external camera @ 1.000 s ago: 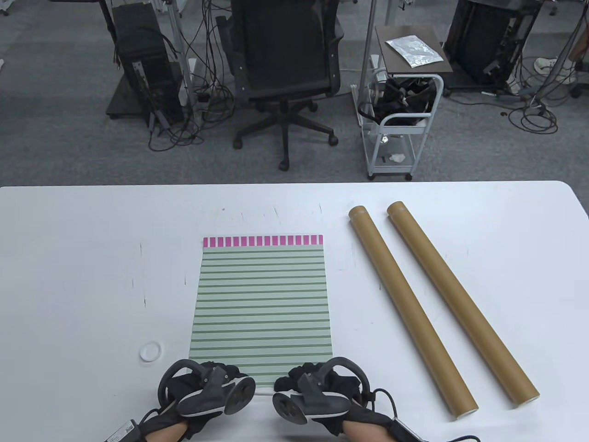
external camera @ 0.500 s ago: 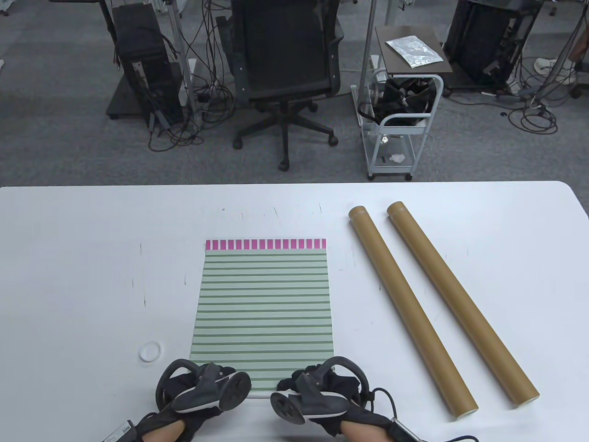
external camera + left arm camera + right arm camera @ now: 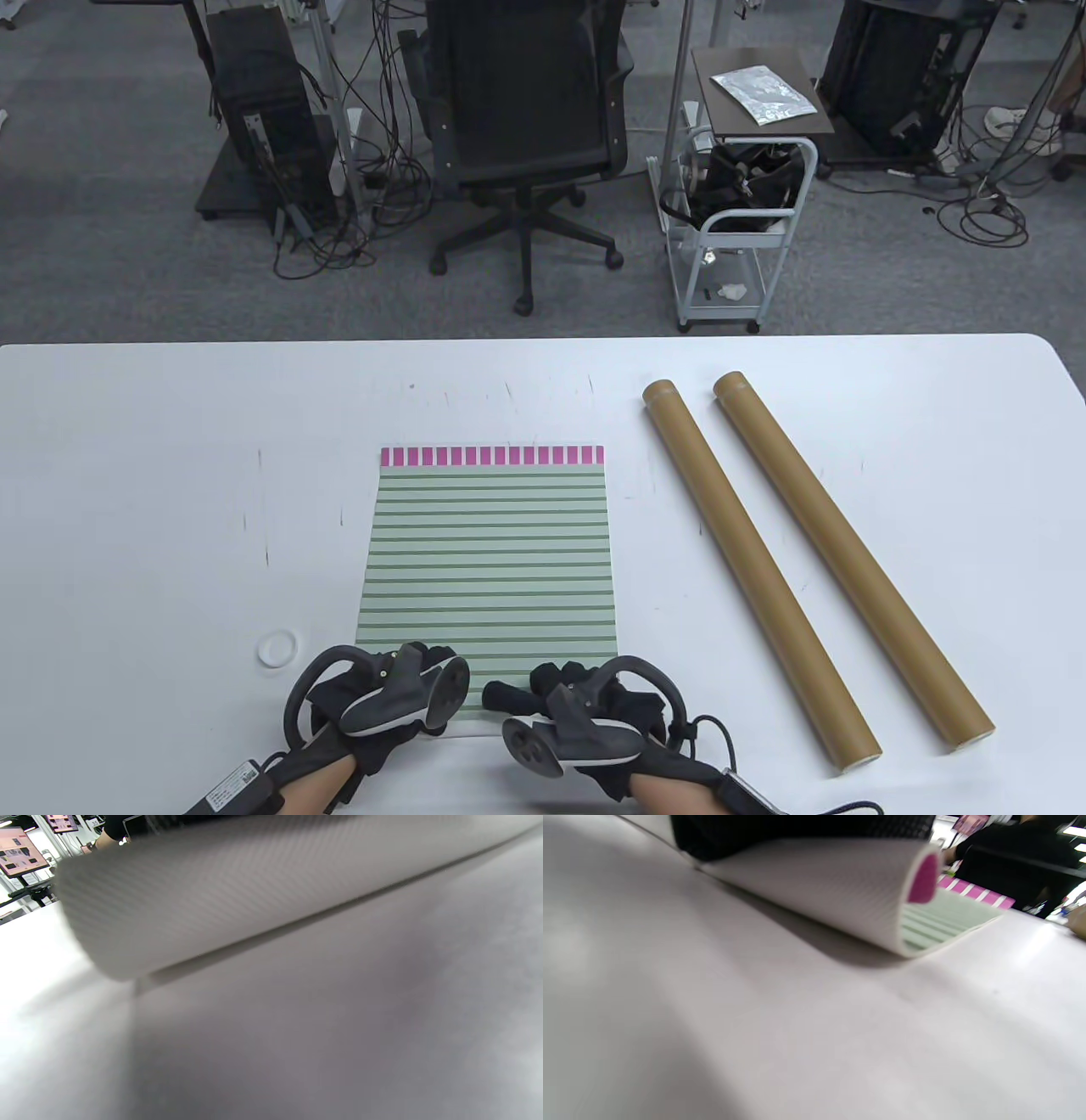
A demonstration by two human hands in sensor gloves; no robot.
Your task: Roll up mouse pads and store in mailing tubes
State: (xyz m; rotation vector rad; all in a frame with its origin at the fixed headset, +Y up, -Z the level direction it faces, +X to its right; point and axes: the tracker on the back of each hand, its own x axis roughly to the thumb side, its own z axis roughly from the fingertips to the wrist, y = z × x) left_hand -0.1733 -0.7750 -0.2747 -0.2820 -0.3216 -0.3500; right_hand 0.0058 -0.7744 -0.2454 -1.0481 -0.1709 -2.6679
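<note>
A green-striped mouse pad [image 3: 490,560] with a pink far edge lies flat on the white table [image 3: 127,475], its near edge curled up into a roll. My left hand [image 3: 399,692] and right hand [image 3: 556,705] grip that rolled near edge side by side. The left wrist view shows the roll's white textured underside [image 3: 263,887]. The right wrist view shows the curled end [image 3: 882,895], with my gloved fingers [image 3: 797,832] pressing on top. Two brown mailing tubes [image 3: 755,569] [image 3: 848,560] lie diagonally to the right of the pad, untouched.
A small white ring-shaped cap [image 3: 277,649] lies on the table left of my left hand. Beyond the table's far edge stand an office chair [image 3: 526,127], a small cart [image 3: 738,229] and computer cases on the floor.
The pad's far pink edge has slid toward me as the near edge rolls up. Both hands have moved slightly forward over the roll.
</note>
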